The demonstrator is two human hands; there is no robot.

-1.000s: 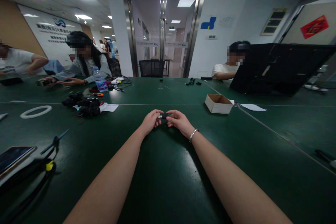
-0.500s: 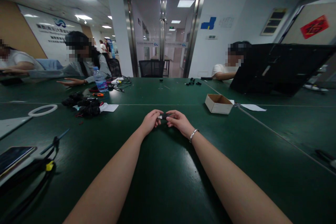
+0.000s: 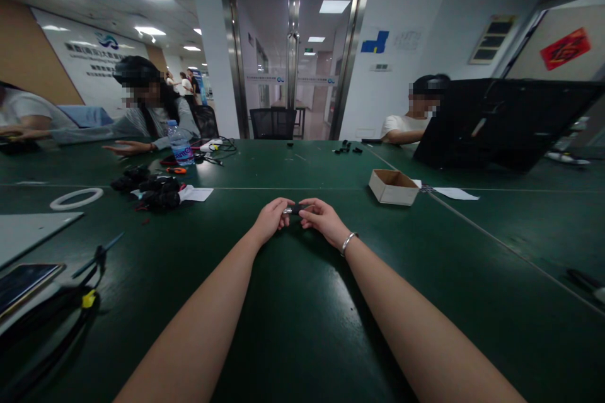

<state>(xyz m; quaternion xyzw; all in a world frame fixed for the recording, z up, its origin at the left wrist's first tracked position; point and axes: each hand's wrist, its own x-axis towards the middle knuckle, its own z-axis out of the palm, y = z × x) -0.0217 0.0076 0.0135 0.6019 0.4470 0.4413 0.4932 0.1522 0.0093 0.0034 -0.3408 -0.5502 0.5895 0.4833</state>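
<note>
Where the two forearms meet over the green table (image 3: 293, 327), a small black part with a metal end (image 3: 293, 209) is held between the left hand (image 3: 270, 219) and the right hand (image 3: 322, 219), just above the table surface and well short of the cardboard box (image 3: 393, 186) standing to the right. The left hand is closed in a narrow pinch on the metal end; the right hand is closed likewise on the black end, a bracelet (image 3: 347, 242) being worn at its wrist. What the part is cannot be told, as it is small and largely covered by the fingertips. It is judged that the handling is best done with both wrists rested on the table, the two ends kept in one line and any pressure or turning applied gently, since so small a piece could easily be dropped or cocked. A pile of black pieces and wires (image 3: 154, 192), a sheet of paper (image 3: 198, 193), a water bottle (image 3: 179, 143) and a white ring (image 3: 76, 198) lie to the left, well apart from the hands. Other people are seated at the far side, their hands kept clear of the work
</note>
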